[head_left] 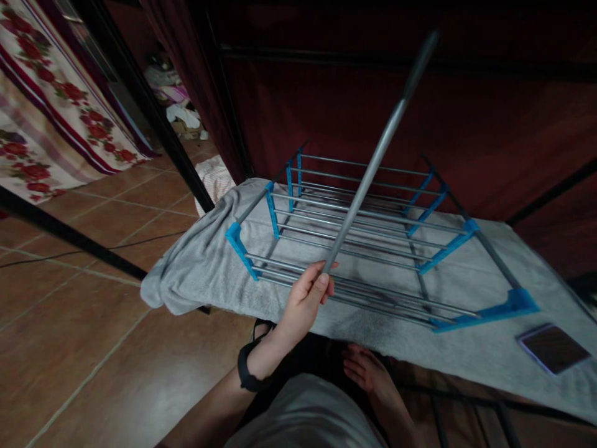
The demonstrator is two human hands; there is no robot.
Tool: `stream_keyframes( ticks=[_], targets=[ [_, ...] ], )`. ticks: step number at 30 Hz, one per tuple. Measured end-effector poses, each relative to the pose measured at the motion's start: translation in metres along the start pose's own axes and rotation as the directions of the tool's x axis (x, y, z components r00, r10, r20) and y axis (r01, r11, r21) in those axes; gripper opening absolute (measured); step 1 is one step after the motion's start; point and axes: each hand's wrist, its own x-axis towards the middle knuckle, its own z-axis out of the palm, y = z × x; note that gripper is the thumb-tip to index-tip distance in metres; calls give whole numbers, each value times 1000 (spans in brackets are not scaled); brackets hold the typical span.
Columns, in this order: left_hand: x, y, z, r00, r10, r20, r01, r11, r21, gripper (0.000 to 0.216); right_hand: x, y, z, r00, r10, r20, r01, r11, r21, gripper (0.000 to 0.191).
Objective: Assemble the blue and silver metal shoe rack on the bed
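Note:
My left hand [305, 302] is closed around the lower end of a long grey metal rod [373, 168], which slants up and away to the right. The hand hovers over the near rail of a shoe-rack frame [354, 224] made of grey metal bars and blue plastic connectors [237, 242]. The frame lies on a grey towel [196, 267]. A black band sits on my left wrist. My right hand [368, 373] rests low near my lap, below the towel's front edge, with its fingers loosely apart and nothing in it.
A dark phone [553, 347] lies on the towel at the right. Dark red fabric on a black frame [354, 106] stands behind the rack. Brown tiled floor [84, 348] lies to the left, crossed by a black bar [69, 236]. Floral cloth [56, 106] hangs at far left.

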Motion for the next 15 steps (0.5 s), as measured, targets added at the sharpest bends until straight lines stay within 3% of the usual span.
stream_keyframes(
  ticks=[7, 15],
  targets=[
    [-3, -1, -8, 999, 42, 30, -47, 971, 233, 32, -2, -8, 0, 1000, -5, 19, 6, 1000, -26, 55],
    [-8, -15, -12, 991, 77, 110, -115, 908, 402, 20, -27, -38, 17, 978, -205, 29, 206, 978, -26, 40]
  ],
)
